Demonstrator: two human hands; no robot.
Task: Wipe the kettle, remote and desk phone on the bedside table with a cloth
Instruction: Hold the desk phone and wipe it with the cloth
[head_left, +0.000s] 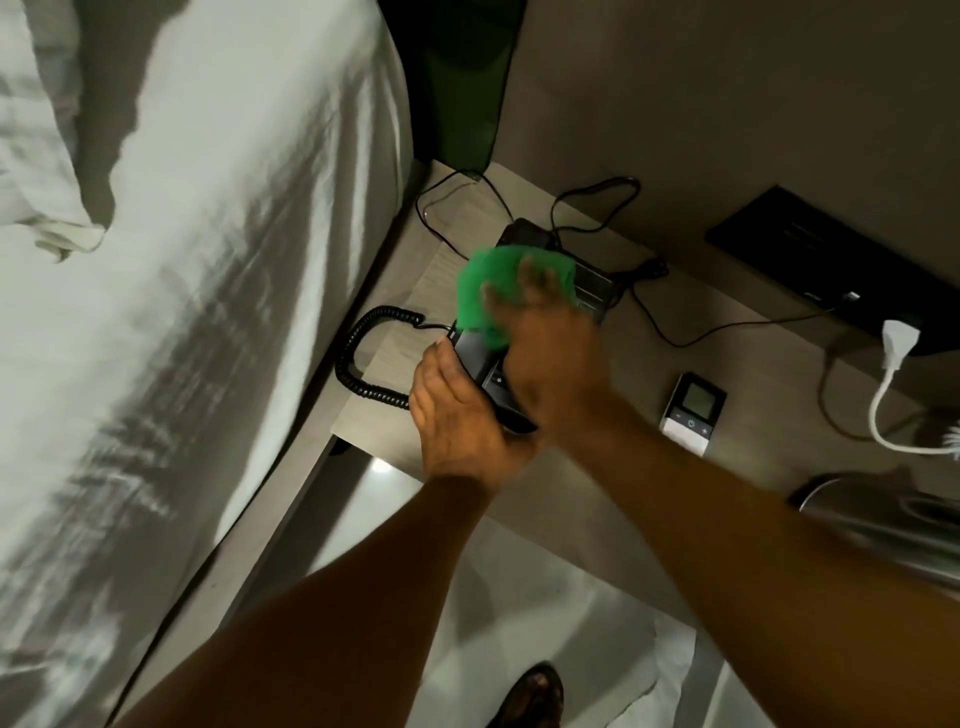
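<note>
Right hand (545, 332) with green cloth (493, 291) on desk phone (592, 286), left hand (457, 410) steadying.

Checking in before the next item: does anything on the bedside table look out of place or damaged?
Nothing looks damaged or spilled. The black desk phone sits askew, steadied by the left hand; loose black cables trail behind it.

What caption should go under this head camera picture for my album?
Right hand rubs a green cloth over the black desk phone while the left hand steadies it.
</note>
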